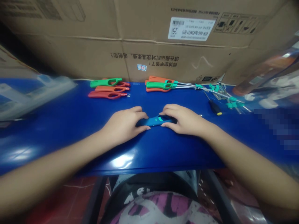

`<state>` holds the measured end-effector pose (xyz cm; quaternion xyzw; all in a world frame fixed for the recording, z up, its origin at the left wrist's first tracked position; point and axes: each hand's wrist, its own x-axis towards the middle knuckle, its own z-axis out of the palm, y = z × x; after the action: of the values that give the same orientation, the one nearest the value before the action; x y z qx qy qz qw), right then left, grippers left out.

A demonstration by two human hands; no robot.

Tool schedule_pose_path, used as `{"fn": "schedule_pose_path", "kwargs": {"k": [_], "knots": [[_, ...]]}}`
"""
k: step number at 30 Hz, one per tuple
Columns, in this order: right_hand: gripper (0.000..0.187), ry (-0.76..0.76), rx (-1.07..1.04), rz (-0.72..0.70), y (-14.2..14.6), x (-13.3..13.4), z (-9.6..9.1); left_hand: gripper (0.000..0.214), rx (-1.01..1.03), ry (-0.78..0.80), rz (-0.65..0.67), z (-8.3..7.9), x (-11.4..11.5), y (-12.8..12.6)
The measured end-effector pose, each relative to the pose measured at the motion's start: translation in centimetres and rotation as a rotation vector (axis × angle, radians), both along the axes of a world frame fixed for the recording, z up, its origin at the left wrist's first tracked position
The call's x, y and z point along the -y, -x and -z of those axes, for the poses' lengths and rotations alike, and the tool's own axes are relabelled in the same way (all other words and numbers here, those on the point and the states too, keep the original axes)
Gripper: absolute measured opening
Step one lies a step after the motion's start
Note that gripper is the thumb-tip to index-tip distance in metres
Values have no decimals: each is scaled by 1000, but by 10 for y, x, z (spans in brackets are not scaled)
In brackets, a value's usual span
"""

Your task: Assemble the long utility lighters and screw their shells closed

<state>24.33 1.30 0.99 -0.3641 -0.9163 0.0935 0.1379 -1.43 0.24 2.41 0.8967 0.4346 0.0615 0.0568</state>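
A blue lighter handle with a small green trigger lies low over the blue table, held at both ends. My left hand is closed on its left end, thumb and fingers on opposite sides. Around the right end, by the trigger opening, my right hand is closed too and hides part of it. A small metal tip shows just beyond my right hand. Behind my hands lie several loose handles: a green one, an orange one and a red one.
Long-nosed lighters with metal tubes lie at the back. Right of them are several metal rods with green parts and a black screwdriver. A big cardboard box stands along the table's far edge. Blurred plastic things sit at both sides.
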Motion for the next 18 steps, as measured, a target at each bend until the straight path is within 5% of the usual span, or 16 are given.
{"fn": "schedule_pose_path", "kwargs": {"k": [5, 18], "knots": [[32, -43, 166, 4, 1, 5, -7, 26, -102, -110, 102, 3, 1, 0], [25, 56, -73, -93, -9, -2, -8, 30, 213, 62, 230, 4, -7, 3]]}}
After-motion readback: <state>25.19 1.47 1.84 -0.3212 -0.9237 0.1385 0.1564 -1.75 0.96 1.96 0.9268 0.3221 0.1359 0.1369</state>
